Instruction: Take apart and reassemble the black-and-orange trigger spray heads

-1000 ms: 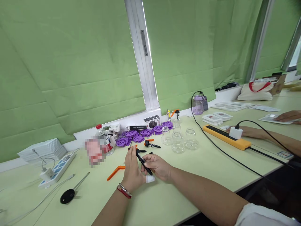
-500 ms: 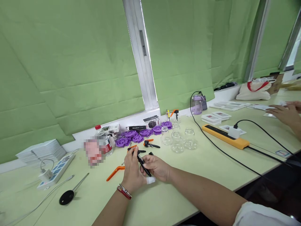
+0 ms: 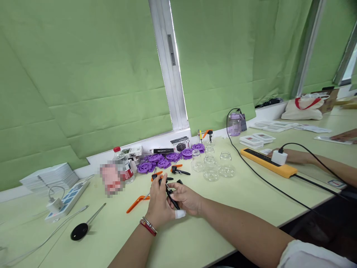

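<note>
Both of my hands are together above the table, closed around a slim black rod-shaped part (image 3: 173, 201) that slants down to the right. My left hand (image 3: 160, 204), with a white wrap on the thumb, holds it from the left. Fingers of my right hand (image 3: 186, 197) pinch it from the other side, and a short black end (image 3: 179, 182) sticks up above them. Just beyond lie black pieces with shafts (image 3: 180, 171) and orange handles. Another orange handle (image 3: 136, 204) rests left of my left hand. My fingers hide part of the held piece.
Purple wheel-shaped parts (image 3: 145, 167) and glass jars (image 3: 211, 173) stand behind my hands. To the right is a yellow power strip (image 3: 269, 163) with a cable; a co-worker's hand (image 3: 346, 136) is beyond it. A black disc with a rod (image 3: 80, 231) lies left.
My hands stay nearly in place around the black part, with a bit of silver shaft now showing between them. The co-worker's hands have moved apart, one reaching behind the power strip.
</note>
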A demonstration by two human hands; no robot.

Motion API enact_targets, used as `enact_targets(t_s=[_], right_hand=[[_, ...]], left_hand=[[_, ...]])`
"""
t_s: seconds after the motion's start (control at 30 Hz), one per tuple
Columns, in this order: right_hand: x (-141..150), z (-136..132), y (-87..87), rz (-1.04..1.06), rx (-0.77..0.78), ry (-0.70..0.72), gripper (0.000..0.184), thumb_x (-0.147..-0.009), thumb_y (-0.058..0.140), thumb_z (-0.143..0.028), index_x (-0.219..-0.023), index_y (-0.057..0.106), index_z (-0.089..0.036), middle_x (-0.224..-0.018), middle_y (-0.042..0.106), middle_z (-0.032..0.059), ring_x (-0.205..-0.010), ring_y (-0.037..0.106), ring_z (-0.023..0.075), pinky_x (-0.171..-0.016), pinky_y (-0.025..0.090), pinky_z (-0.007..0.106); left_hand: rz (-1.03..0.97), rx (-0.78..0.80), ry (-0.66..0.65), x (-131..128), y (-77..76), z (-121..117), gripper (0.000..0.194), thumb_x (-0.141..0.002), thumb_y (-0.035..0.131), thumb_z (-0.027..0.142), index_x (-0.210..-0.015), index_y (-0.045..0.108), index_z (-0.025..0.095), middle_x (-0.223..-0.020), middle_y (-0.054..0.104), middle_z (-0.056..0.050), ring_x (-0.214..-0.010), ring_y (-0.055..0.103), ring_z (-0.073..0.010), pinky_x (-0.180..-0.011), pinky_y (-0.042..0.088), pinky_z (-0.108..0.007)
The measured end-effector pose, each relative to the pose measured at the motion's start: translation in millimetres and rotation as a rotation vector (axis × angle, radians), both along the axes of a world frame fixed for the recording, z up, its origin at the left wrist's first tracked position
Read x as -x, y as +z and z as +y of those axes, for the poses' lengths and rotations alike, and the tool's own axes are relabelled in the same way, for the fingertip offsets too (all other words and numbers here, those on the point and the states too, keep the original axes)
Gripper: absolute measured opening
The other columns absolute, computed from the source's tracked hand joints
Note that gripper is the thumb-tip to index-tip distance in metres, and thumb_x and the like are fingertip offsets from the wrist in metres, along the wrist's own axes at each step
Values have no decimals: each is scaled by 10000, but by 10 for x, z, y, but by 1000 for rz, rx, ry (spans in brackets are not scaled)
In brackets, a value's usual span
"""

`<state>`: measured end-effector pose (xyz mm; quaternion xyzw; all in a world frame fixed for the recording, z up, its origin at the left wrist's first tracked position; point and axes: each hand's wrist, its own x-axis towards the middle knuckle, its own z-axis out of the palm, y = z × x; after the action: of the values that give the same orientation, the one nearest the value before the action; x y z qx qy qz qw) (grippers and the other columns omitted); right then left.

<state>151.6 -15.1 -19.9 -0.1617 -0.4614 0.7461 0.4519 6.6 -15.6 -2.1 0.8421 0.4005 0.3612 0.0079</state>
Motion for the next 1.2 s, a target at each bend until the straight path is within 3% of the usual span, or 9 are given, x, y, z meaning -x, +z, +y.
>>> enact_targets(t_s=[0.3,0.63,0.7,0.8,0.97,1.07,1.2], right_hand=[[-23,8,10,-28,22,22,532,-684,727,-300,-1130,464,-177,-673,626,-4,-574,556,102,-618,398,242],[-8,2,28,-85,-45,13,523,-698,713,-388,-1111,475,-174,-740,639,24,-632,586,121,-665,420,277],[-38,33,53,-151,-75,-78,498,-712,687,-414,-1094,491,-162,-739,639,27,-626,582,123,-674,426,292],[-122,149,53,-283,-107,-342,377,-753,618,-406,-1011,530,-146,-712,620,15,-561,534,100,-630,420,276],[-283,388,-69,-611,-147,-725,174,-780,515,-237,-918,575,-150,-728,601,14,-572,509,108,-579,409,252],[-311,423,-122,-855,-349,-813,185,-790,472,-177,-893,624,-156,-787,632,40,-682,554,146,-644,425,272],[-208,346,-107,-1166,-854,-732,206,-808,487,-137,-878,675,-183,-912,658,55,-863,541,177,-798,380,297]], left_hand=[[-5,-45,49,-61,55,-63,1045,-461,716,385,-1370,252,155,-1317,324,-178,-1249,301,-383,-996,293,-539],[-59,12,-18,35,132,-41,989,-480,716,346,-1347,279,162,-1285,393,-162,-1202,378,-356,-980,332,-500],[-109,76,-17,96,175,-21,1002,-484,731,319,-1358,262,178,-1285,398,-153,-1184,398,-340,-973,343,-485],[-219,165,-1,213,259,20,1010,-499,754,283,-1365,239,210,-1324,375,-138,-1210,380,-317,-992,325,-458],[-412,448,-62,363,428,43,911,-548,755,264,-1320,271,250,-1220,465,-106,-1102,461,-254,-961,343,-408],[-530,709,-191,383,494,4,783,-605,694,297,-1285,308,244,-1083,524,-80,-953,506,-206,-804,424,-319],[-616,1003,-272,365,476,-43,562,-706,570,354,-1229,402,237,-874,540,-37,-712,498,-139,-563,400,-224]])
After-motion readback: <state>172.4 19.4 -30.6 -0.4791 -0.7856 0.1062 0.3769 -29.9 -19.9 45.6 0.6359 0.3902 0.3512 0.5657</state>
